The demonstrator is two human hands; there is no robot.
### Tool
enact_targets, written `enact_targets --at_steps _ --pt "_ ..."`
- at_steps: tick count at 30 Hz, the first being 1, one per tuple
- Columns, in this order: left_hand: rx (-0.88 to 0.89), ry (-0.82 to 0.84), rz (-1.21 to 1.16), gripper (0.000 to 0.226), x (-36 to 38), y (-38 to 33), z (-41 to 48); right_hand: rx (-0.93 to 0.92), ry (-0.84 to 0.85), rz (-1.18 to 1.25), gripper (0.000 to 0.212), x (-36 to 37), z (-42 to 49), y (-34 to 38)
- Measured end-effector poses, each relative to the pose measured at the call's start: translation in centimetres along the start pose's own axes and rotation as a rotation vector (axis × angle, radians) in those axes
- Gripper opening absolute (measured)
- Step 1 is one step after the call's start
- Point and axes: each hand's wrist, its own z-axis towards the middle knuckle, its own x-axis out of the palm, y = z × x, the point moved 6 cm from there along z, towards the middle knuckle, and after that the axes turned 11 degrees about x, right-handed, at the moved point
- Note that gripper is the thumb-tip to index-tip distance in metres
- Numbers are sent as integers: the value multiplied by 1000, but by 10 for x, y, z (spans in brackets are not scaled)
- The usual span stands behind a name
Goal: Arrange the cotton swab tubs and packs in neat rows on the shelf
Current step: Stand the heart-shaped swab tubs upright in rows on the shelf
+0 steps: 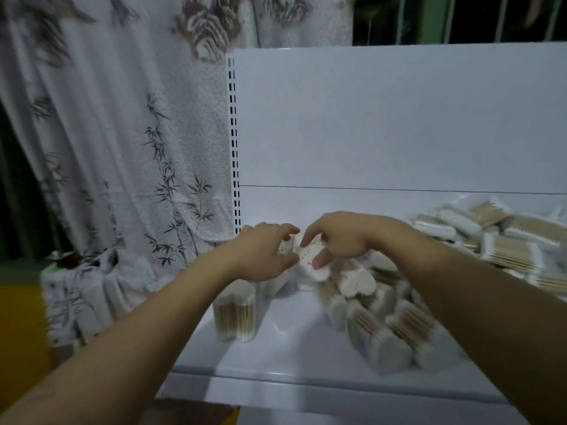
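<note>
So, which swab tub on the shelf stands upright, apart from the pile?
The clear tub at the shelf's left, below the left wrist. Its sticks point up; the piled tubs to its right lie tumbled on their sides.

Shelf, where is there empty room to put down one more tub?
The bare shelf patch lies at the front, between the upright tub on the left and the toppled tubs on the right. The right side is crowded: toppled tubs in front, flat packs behind. The right hand pinches a dotted tub mid-back.
</note>
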Motion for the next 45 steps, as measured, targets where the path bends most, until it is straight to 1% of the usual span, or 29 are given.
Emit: enact_targets --at_steps 2,6,9,11,12,13,17,19,21,23,26,28,29,30,31,32,33,35,36,38,40,42,45 --pt "-13 -31 -110 69 -2 1 -3 32 -32 123 45 -18 3 -13" --pt "-9 -103 -240 82 -8 4 -1 43 -62 418 36 -30 4 -28" --pt "13 -195 -283 90 -17 9 7 16 -83 544 41 -28 5 -25" --pt "37 -231 -299 87 -23 15 11 14 -86 581 51 -28 9 -20" --pt "44 -234 -316 86 -24 18 13 21 -86 599 52 -28 11 -18" --pt "47 -235 -333 85 -26 22 15 26 -95 627 50 -29 14 -17" --pt "17 -285 -342 85 -36 37 23 34 -157 770 31 -37 27 -11" --pt "8 -282 -350 82 -38 46 30 35 -187 791 28 -41 33 -5" --pt "16 -246 -362 79 -34 54 35 50 -209 804 27 -41 42 -1" --pt "17 -228 -331 77 -30 63 42 79 -220 812 26 -36 54 -1" --pt "-36 -201 -251 73 -27 79 55 148 -236 876 24 -30 74 -5" --pt "-73 -194 -191 72 -28 90 65 172 -266 945 16 -35 84 -10" --pt "-84 -193 -174 72 -28 96 69 185 -303 890 13 -37 87 -15" --pt "-93 -192 -171 74 -27 103 74 197 -345 750 15 -39 88 -20" --pt "-98 -184 -176 74 -25 108 77 197 -353 567 16 -37 90 -22" --pt "-94 -161 -185 74 -21 113 80 191 -311 386 15 -29 91 -22" --pt "-78 -129 -188 72 -15 117 83 187 -227 236 14 -16 91 -21" --pt "-33 -77 -200 69 -5 121 88 192 -67 34 24 12 91 -20" --pt "-11 -69 -219 67 0 122 89 192 -44 -28 30 21 91 -18" --pt "33 -63 -252 64 5 124 94 189 -104 -100 39 24 92 -13" --pt "61 -29 -198 58 10 122 100 176 -143 -164 43 23 96 -10" --pt "48 0 -136 53 17 119 106 169 -140 -210 48 22 104 -9" --pt "18 15 -30 62 25 114 110 163 -131 -263 48 23 118 -9"
